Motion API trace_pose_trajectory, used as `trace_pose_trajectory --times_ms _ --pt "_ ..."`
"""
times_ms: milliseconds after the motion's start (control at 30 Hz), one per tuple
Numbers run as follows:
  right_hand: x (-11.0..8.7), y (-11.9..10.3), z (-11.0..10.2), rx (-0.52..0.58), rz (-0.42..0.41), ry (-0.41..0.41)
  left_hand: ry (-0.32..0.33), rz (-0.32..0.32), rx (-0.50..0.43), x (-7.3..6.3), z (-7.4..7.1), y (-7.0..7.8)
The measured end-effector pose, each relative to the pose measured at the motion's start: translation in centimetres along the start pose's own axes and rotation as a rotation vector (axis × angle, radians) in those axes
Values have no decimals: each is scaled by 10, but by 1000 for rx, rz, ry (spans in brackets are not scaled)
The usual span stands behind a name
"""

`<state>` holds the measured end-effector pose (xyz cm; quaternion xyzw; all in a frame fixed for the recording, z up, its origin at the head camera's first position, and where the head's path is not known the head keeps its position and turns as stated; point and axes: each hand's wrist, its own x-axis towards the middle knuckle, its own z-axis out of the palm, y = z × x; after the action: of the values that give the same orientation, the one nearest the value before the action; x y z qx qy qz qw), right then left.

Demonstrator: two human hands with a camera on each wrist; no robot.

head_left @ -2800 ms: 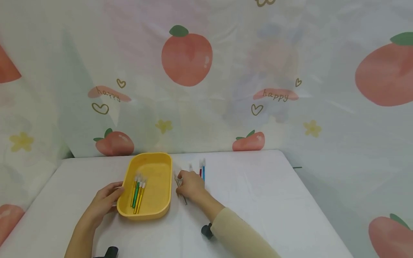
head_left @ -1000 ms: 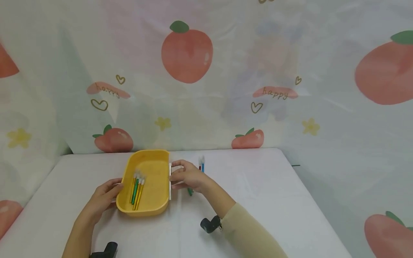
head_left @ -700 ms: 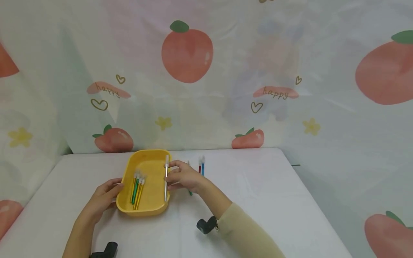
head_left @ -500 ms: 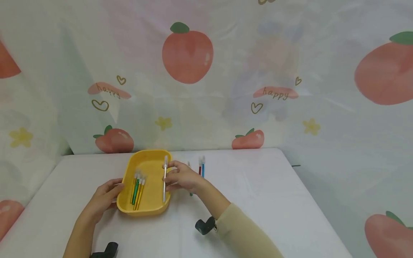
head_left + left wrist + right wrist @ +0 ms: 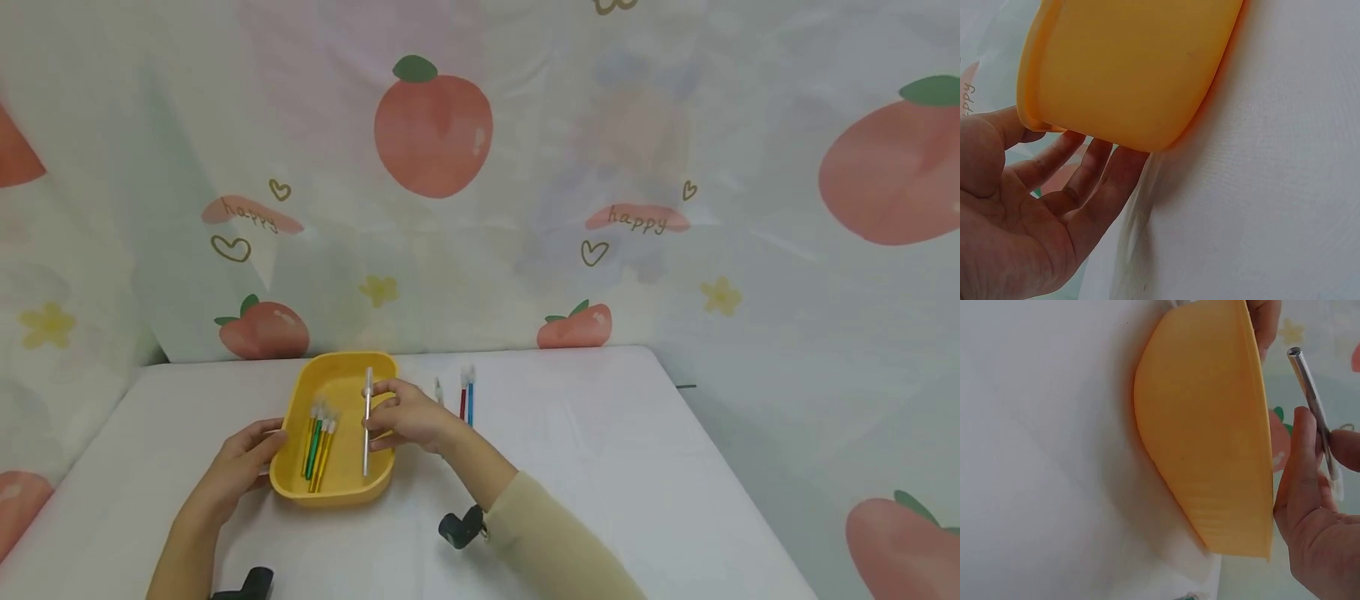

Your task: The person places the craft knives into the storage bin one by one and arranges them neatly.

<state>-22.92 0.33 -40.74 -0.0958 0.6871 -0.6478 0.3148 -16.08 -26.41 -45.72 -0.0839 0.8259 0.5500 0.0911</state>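
In the head view, a yellow plastic tray (image 5: 352,500) stands on the white table. Several gold and green craft knives (image 5: 318,450) with clear caps lie in its left part. My left hand (image 5: 238,462) grips the tray's left side, the thumb at the rim and the fingers against the outer wall. Over the tray's right part, my right hand (image 5: 412,417) pinches a silver craft knife (image 5: 367,425), its clear cap pointing away. The right wrist view shows this silver craft knife (image 5: 1311,394) between thumb and fingers, above the rim.
Right of the tray, a red craft knife (image 5: 462,400) and a blue craft knife (image 5: 471,396) lie side by side on the table (image 5: 600,467). Another capped craft knife (image 5: 438,390) is partly hidden behind my right hand. A patterned cloth (image 5: 480,275) hangs behind.
My right hand has picked the silver craft knife up from the table and carried it left over the tray's right rim. My left hand has kept its hold on the tray.
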Motion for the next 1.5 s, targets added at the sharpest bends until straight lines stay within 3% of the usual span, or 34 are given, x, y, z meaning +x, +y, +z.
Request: trace_pose_trajectory --times_ms 400,933,1367,1500 --pt "7 3 28 64 -11 -13 0 -5 8 1 0 -1" --pt "17 1 55 106 33 183 -7 -15 22 1 -2 2" --pt "30 13 75 45 93 303 -4 6 24 1 -1 -1" --pt "32 14 78 -29 112 345 -4 4 13 0 -1 0"
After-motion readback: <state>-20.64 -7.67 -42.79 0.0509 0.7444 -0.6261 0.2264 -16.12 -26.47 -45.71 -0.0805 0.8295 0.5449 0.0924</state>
